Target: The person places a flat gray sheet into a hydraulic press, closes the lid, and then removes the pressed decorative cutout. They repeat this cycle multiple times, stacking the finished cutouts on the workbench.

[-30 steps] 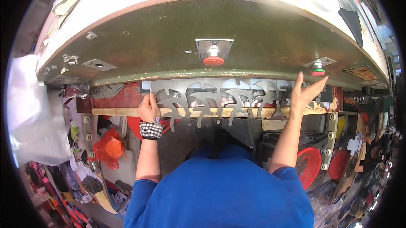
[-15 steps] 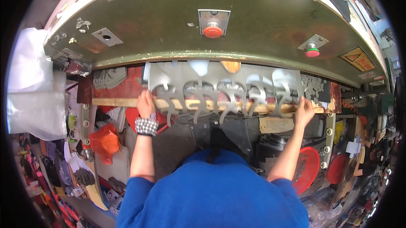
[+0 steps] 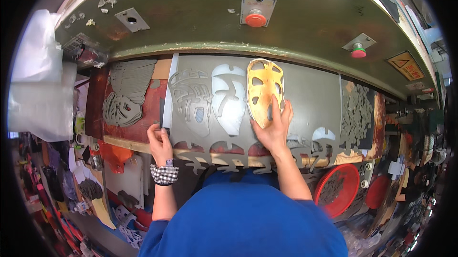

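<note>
Yellow die (image 3: 266, 91) now in right hand (image 3: 275, 134), instead of grey sheet (image 3: 311, 95)

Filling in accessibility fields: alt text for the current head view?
A person's right hand holds a pierced yellow sole-shaped form over a grey sheet; the left hand is near the sheet's lower-left corner. Grey cut pieces lie stacked at left, scraps at right, below a green machine front.

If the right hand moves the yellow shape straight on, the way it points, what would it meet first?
The yellow shape at the right hand would probably meet the green machine beam first, at its lower edge; depth is unclear, so it may pass underneath.
</note>
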{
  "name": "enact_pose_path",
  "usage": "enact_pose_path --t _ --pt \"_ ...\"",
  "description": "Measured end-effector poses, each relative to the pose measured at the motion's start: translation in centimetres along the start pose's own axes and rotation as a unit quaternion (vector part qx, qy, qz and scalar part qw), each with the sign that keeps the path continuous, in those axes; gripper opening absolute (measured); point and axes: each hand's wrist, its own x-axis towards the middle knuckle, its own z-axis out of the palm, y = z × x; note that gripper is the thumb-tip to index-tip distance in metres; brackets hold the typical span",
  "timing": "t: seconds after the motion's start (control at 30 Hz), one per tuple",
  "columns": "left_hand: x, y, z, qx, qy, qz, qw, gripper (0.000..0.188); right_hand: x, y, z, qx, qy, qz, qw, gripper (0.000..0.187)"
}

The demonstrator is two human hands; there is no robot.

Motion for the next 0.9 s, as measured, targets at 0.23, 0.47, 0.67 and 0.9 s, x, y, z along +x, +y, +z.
enact_pose_path --t 0.23,0.47,0.67,0.9 --pt "-2.1 7.5 3.7 -0.159 -0.168 0.099 0.968 0.023 -4.1 0.1 -6.4 0.427 -0.043 0.191 0.883 0.092" --pt "-6.6 16.1 12.7 -0.161 -0.448 0.114 0.872 0.033 -7.0 0.6 -8.9 0.554 -0.041 0.234 0.798 0.098" --pt "-7.5 15.3 12.4 -0.354 -0.462 -0.055 0.811 0.03 -8.1 3.1 -9.4 0.733 0.067 0.253 0.627 0.078" --pt "-2.6 10.9 0.6 -0.312 -0.22 -0.003 0.924 0.033 -12.8 6.3 -13.8 0.615 0.162 0.178 0.751 0.065"
